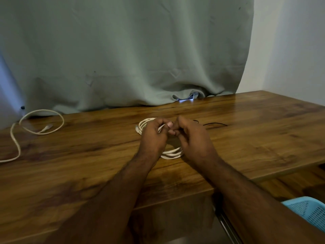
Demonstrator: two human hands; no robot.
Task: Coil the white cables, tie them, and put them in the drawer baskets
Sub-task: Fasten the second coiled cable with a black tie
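Both hands meet over the middle of the desk point(246, 124): our left hand point(154, 136) has its fingers curled round the far side of the coiled white cable point(173, 154), pinching a bundle of its turns, while our right hand point(191, 136) is curled close against it, fingertips drawn together; whether it pinches a tie or only the cable we cannot tell, since the fingers hide it. The coil lies flat on the desk beneath and between both hands, several loops stacked, a plug showing at its left edge.

We judge the cable light, springy and fairly smooth: the loops will want to fan open once released, so the best hold is across all the turns at one spot, squeezed together, with the tie wound right beside that pinch. Nothing about it looks fragile except the plug ends.

Just beyond our right hand a thin black wire point(214, 123) lies on the desk, possibly the tie stock. A second white cable point(42, 120) sprawls uncoiled at the far left, well apart. A blue basket point(309, 210) shows at the lower right, below the desk edge; our right forearm crosses the way to it. A grey-green curtain point(123, 50) hangs behind.
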